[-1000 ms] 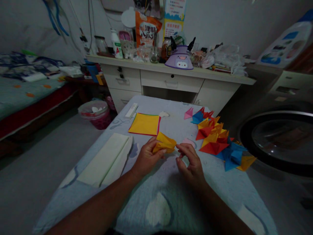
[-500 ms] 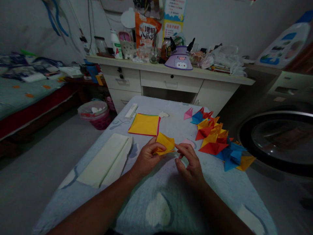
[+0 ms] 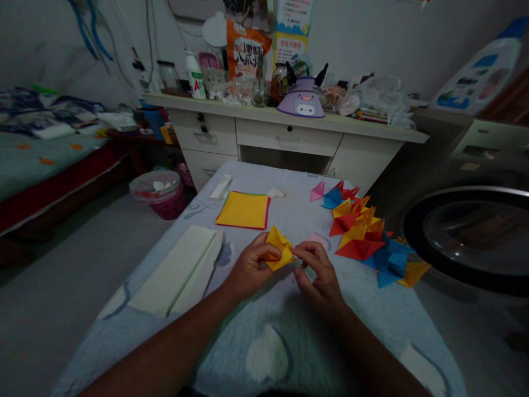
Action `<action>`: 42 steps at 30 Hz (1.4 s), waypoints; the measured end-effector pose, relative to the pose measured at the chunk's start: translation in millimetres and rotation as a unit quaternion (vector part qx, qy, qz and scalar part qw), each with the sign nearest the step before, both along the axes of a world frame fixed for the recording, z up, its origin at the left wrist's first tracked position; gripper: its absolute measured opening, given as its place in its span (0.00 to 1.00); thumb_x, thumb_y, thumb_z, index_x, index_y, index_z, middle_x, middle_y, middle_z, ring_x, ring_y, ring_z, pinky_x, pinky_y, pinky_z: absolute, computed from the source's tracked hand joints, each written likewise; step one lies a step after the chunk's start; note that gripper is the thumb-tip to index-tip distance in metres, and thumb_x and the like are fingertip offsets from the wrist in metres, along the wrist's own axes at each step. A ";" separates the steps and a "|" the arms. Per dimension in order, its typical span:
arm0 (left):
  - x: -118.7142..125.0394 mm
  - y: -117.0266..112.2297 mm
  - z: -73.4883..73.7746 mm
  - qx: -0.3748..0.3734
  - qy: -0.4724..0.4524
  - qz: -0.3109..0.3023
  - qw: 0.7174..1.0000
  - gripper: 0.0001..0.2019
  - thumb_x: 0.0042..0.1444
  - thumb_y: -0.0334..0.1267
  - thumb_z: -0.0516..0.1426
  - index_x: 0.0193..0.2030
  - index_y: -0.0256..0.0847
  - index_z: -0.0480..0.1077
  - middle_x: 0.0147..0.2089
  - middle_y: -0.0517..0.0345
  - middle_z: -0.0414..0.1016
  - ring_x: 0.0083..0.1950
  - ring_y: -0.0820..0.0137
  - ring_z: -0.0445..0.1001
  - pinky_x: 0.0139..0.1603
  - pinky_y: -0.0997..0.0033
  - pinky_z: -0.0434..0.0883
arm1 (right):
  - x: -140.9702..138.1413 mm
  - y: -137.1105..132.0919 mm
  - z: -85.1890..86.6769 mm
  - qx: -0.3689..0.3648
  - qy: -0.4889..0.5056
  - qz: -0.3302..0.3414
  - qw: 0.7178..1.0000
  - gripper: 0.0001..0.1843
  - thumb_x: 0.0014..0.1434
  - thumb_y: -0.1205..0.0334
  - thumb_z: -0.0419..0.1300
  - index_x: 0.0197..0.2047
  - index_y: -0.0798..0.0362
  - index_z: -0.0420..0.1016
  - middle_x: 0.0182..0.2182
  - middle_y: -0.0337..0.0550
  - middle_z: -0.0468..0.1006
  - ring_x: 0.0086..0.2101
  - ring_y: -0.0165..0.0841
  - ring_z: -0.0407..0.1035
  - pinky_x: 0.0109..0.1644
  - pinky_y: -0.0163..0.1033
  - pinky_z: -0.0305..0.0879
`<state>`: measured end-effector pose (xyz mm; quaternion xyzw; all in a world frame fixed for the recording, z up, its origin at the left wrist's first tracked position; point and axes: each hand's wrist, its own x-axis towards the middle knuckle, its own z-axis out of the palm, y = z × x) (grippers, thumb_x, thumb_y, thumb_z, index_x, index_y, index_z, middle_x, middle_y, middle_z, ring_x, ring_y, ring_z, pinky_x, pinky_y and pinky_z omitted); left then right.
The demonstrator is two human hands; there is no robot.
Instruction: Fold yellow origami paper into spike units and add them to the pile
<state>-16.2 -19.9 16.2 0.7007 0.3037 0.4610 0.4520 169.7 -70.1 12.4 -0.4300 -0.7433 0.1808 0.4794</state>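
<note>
A partly folded sheet of yellow origami paper (image 3: pixel 281 246) is held above the table by my left hand (image 3: pixel 253 266), its fingers and thumb closed on the paper's left side. My right hand (image 3: pixel 318 273) is at the paper's right edge; the index fingertip touches a flap while the thumb stays apart below. Behind my left hand lies a stack of square paper (image 3: pixel 243 210), yellow on top with red and green edges showing. Several folded paper pieces (image 3: pixel 360 231) in red, orange, blue and pink stand in a row to the right.
A cloth-covered table (image 3: pixel 231 353) is under my hands. On its left lie a pale folded sheet (image 3: pixel 176 270) and a narrow white box (image 3: pixel 220 187). A crumpled white scrap (image 3: pixel 276 193) sits at the back. A cluttered desk (image 3: pixel 264 113) stands beyond, a washing machine (image 3: pixel 475 165) at right.
The yellow paper has opened out at its top, now showing a pointed upper corner and inner folds. My right index finger has moved slightly left onto its edge.
</note>
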 end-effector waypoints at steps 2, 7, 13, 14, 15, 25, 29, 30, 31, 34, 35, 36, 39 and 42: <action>-0.1 -0.5 1.7 0.005 0.015 0.000 1.000 0.04 0.49 0.31 0.63 0.31 0.39 0.72 0.38 0.57 0.65 0.42 0.68 0.70 0.42 0.70 0.69 | 0.5 -0.2 -0.4 0.000 0.004 0.001 1.000 0.22 0.60 0.68 0.54 0.56 0.44 0.69 0.48 0.47 0.65 0.48 0.38 0.65 0.47 0.45 0.68; -1.2 -1.8 2.0 0.017 0.027 -0.002 0.999 0.05 0.48 0.28 0.60 0.32 0.40 0.70 0.39 0.58 0.65 0.40 0.71 0.70 0.40 0.73 0.69 | 1.0 -1.1 -1.0 -0.007 0.010 0.006 1.000 0.18 0.60 0.67 0.55 0.53 0.46 0.71 0.49 0.48 0.64 0.47 0.38 0.65 0.47 0.45 0.68; 0.6 -3.9 2.1 0.003 0.011 -0.003 1.000 0.10 0.50 0.29 0.59 0.40 0.42 0.69 0.47 0.54 0.69 0.48 0.68 0.71 0.47 0.68 0.70 | -1.6 0.6 1.8 -0.016 0.003 0.012 1.000 0.12 0.62 0.66 0.54 0.48 0.49 0.73 0.46 0.48 0.66 0.44 0.36 0.67 0.46 0.43 0.68; 0.9 -3.7 2.2 0.006 0.011 -0.004 1.000 0.11 0.50 0.29 0.59 0.41 0.42 0.70 0.48 0.53 0.69 0.50 0.67 0.71 0.49 0.67 0.69 | -2.0 1.2 2.4 -0.015 0.000 0.012 1.000 0.12 0.62 0.66 0.54 0.46 0.49 0.74 0.45 0.47 0.67 0.44 0.36 0.67 0.46 0.43 0.68; 1.1 -3.3 2.2 0.013 0.015 -0.003 1.000 0.12 0.50 0.29 0.59 0.43 0.42 0.71 0.49 0.53 0.70 0.51 0.66 0.71 0.51 0.66 0.69 | -2.4 1.9 2.9 -0.013 -0.002 0.010 1.000 0.11 0.62 0.67 0.54 0.45 0.49 0.74 0.44 0.47 0.67 0.44 0.35 0.67 0.47 0.42 0.68; 0.2 0.2 2.7 -0.001 0.068 -0.011 0.998 0.05 0.54 0.37 0.60 0.36 0.40 0.76 0.33 0.58 0.72 0.35 0.70 0.72 0.36 0.72 0.67 | -5.0 3.5 -3.0 -0.062 0.038 -0.002 0.997 0.08 0.61 0.65 0.55 0.44 0.49 0.71 0.37 0.43 0.71 0.37 0.32 0.68 0.40 0.38 0.67; 0.8 0.4 2.1 -0.014 0.063 0.010 0.998 0.04 0.54 0.35 0.60 0.35 0.39 0.76 0.32 0.58 0.72 0.35 0.70 0.72 0.36 0.72 0.67 | -6.6 3.8 -6.5 -0.113 0.120 -0.037 0.986 0.19 0.57 0.63 0.60 0.52 0.48 0.63 0.36 0.41 0.72 0.33 0.30 0.68 0.36 0.35 0.66; 1.0 0.3 1.8 -0.015 0.062 0.012 0.998 0.04 0.54 0.35 0.60 0.35 0.39 0.76 0.33 0.58 0.72 0.35 0.70 0.72 0.37 0.72 0.67 | -6.4 4.2 -5.7 -0.121 0.116 -0.033 0.985 0.18 0.57 0.63 0.60 0.51 0.49 0.65 0.35 0.40 0.72 0.33 0.30 0.67 0.36 0.35 0.66; 1.3 0.1 1.4 -0.016 0.061 0.013 0.998 0.04 0.53 0.35 0.60 0.35 0.39 0.76 0.33 0.58 0.73 0.35 0.70 0.72 0.37 0.72 0.67 | -5.9 4.8 -4.3 -0.126 0.103 -0.025 0.986 0.13 0.57 0.62 0.59 0.47 0.50 0.68 0.34 0.39 0.71 0.32 0.30 0.67 0.35 0.35 0.65; 2.5 -1.5 0.1 -0.035 0.065 0.019 0.997 0.03 0.52 0.36 0.61 0.32 0.38 0.73 0.31 0.59 0.72 0.34 0.71 0.71 0.36 0.73 0.66 | -4.2 6.6 0.9 -0.127 0.059 -0.012 0.990 0.05 0.60 0.61 0.57 0.34 0.51 0.73 0.28 0.38 0.69 0.29 0.29 0.65 0.33 0.35 0.62; 3.1 -2.3 -0.4 -0.048 0.059 0.023 0.997 0.04 0.52 0.35 0.61 0.33 0.38 0.72 0.31 0.60 0.72 0.34 0.71 0.71 0.35 0.73 0.66 | -4.0 7.0 2.2 -0.125 0.055 -0.012 0.991 0.07 0.60 0.61 0.57 0.31 0.52 0.72 0.27 0.38 0.69 0.29 0.29 0.65 0.33 0.34 0.61; 3.6 -3.2 -0.7 -0.063 0.047 0.024 0.997 0.05 0.51 0.34 0.61 0.36 0.39 0.71 0.32 0.60 0.72 0.34 0.71 0.71 0.36 0.74 0.67 | -4.0 7.2 3.0 -0.122 0.055 -0.016 0.991 0.08 0.60 0.61 0.57 0.30 0.52 0.72 0.26 0.38 0.69 0.28 0.29 0.64 0.32 0.34 0.61; 4.7 -5.0 -1.0 -0.113 -0.017 0.025 0.993 0.22 0.50 0.33 0.62 0.53 0.43 0.64 0.37 0.61 0.72 0.37 0.72 0.73 0.38 0.75 0.68 | -4.7 7.4 2.7 -0.121 0.042 -0.023 0.991 0.08 0.60 0.62 0.57 0.30 0.52 0.72 0.26 0.38 0.68 0.28 0.29 0.64 0.32 0.34 0.61; 3.8 -3.7 -1.0 -0.134 -0.054 0.020 0.989 0.34 0.49 0.34 0.63 0.62 0.46 0.56 0.35 0.64 0.71 0.35 0.74 0.72 0.37 0.76 0.68 | -5.5 7.3 0.3 -0.116 0.016 -0.017 0.993 0.09 0.61 0.62 0.57 0.29 0.52 0.72 0.25 0.37 0.68 0.28 0.29 0.64 0.32 0.34 0.61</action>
